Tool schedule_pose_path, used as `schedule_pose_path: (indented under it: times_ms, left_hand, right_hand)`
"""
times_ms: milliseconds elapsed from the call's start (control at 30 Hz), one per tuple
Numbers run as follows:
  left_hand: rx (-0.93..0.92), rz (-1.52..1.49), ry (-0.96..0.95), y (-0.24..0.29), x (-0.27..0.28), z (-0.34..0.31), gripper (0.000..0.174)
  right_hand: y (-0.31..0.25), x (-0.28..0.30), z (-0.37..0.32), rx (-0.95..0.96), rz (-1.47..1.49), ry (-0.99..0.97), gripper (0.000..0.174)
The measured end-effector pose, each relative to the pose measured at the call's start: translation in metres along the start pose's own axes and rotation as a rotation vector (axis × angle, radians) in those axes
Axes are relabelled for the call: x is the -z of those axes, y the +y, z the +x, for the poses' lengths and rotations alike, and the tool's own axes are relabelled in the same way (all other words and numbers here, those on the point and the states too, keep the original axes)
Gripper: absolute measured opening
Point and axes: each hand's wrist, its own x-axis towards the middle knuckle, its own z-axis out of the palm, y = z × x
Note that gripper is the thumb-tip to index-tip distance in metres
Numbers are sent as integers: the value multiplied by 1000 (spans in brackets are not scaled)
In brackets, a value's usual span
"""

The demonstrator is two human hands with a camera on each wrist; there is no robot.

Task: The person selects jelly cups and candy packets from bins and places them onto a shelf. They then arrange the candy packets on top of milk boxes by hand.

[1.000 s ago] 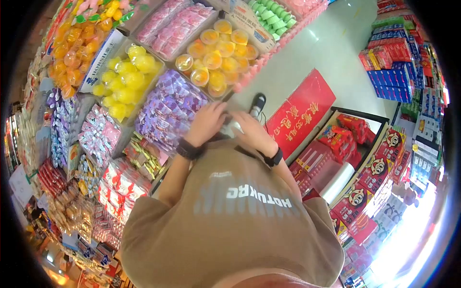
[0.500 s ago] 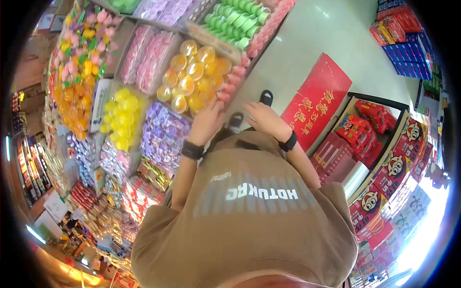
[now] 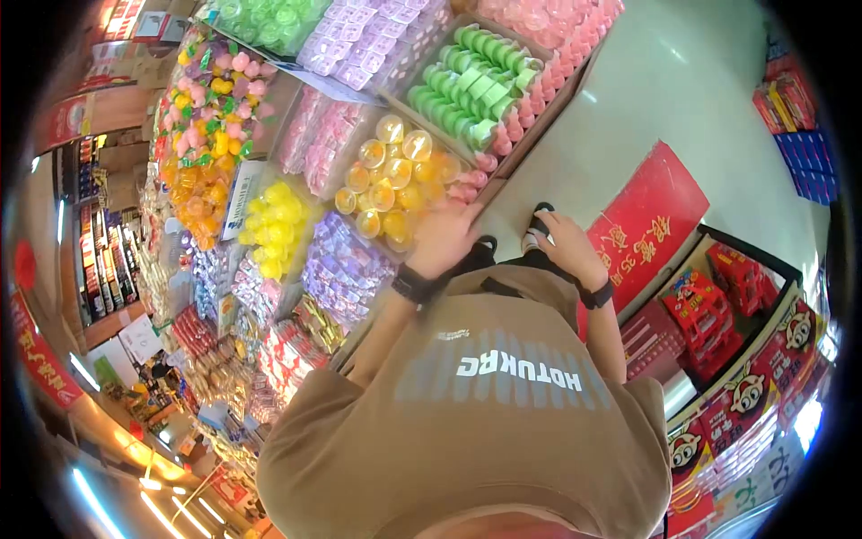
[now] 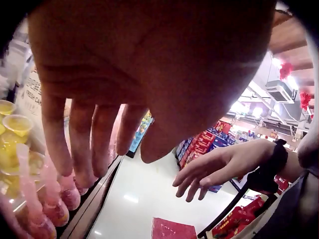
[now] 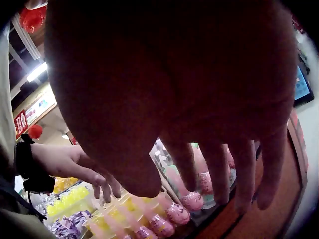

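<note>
My left hand (image 3: 440, 241) hovers at the display's edge, its fingers stretched toward a row of pink bottle-shaped packs (image 3: 467, 186). In the left wrist view its fingers hang loosely down in front of several of those pink packs (image 4: 56, 216), gripping nothing. Close by are clear cups with yellow-orange filling (image 3: 395, 171). My right hand (image 3: 572, 250) is held over the floor beside my body, fingers relaxed and slightly spread. Nothing is in its palm in the right wrist view, where pink packs (image 5: 158, 225) appear below the fingers.
Bins of green packs (image 3: 471, 85), yellow sweets (image 3: 274, 229) and purple packets (image 3: 346, 269) fill the display on the left. To the right, a red mat (image 3: 651, 211) lies on the pale floor (image 3: 620, 117), beside a case of red boxes (image 3: 696, 314).
The view has shifted along the display, bringing more green and lilac packs into sight. My left hand has gone from beside the purple packets to the pink packs. Both hands stay empty.
</note>
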Motion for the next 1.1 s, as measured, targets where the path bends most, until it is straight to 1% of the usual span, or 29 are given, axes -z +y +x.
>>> schedule_pose_path:
  times_ms: [67, 100, 200, 300, 433, 533, 567, 667, 700, 800, 833, 867, 933, 967, 1033, 1067, 1100]
  left_hand:
    - [-31, 3, 47, 4, -11, 8, 31]
    - [-30, -3, 31, 14, -2, 12, 30]
    - [-25, -1, -21, 18, 0, 21, 30]
    - [1, -84, -60, 17, -1, 30, 29]
    - [-127, -56, 106, 11, 7, 58, 27]
    - [-177, -176, 354, 0, 19, 85, 27]
    - [-145, -149, 346, -10, 18, 93, 30]
    - [-45, -70, 499, -11, 33, 110, 33]
    - [1, -26, 466, -12, 36, 114, 36]
    - [62, 50, 449, -30, 28, 123, 36]
    - [65, 49, 420, -43, 22, 124, 54]
    - [66, 56, 415, -52, 14, 125, 53]
    - [70, 78, 399, -51, 19, 123, 49]
    - [79, 15, 404, -46, 20, 119, 43]
    - [66, 68, 404, -47, 10, 119, 41]
    - [63, 98, 400, -50, 5, 119, 39]
    - [108, 99, 352, -48, 6, 118, 36]
  right_hand:
    - [6, 16, 11, -37, 11, -59, 40]
    - [6, 21, 13, -62, 14, -90, 40]
    - [14, 28, 20, 16, -44, -30, 38]
    - [13, 34, 27, 26, -16, 0, 37]
    - [5, 42, 35, -15, -14, -35, 37]
    - [-1, 44, 40, -6, -19, -21, 38]
    - [-1, 43, 42, 18, -4, -11, 39]
    - [-8, 48, 57, 22, -3, -67, 40]
    - [-9, 49, 62, 31, -21, -80, 40]
    - [-15, 59, 83, 64, -28, -129, 39]
    - [-14, 58, 89, 104, -52, -105, 37]
    - [-12, 60, 96, 86, -80, -150, 39]
    - [-18, 70, 110, 50, -129, -237, 42]
    - [-17, 71, 115, 76, -142, -240, 42]
    - [-15, 71, 132, 144, -167, -236, 41]
    - [-16, 72, 141, 145, -187, -261, 41]
    - [-20, 74, 148, 142, -201, -289, 41]
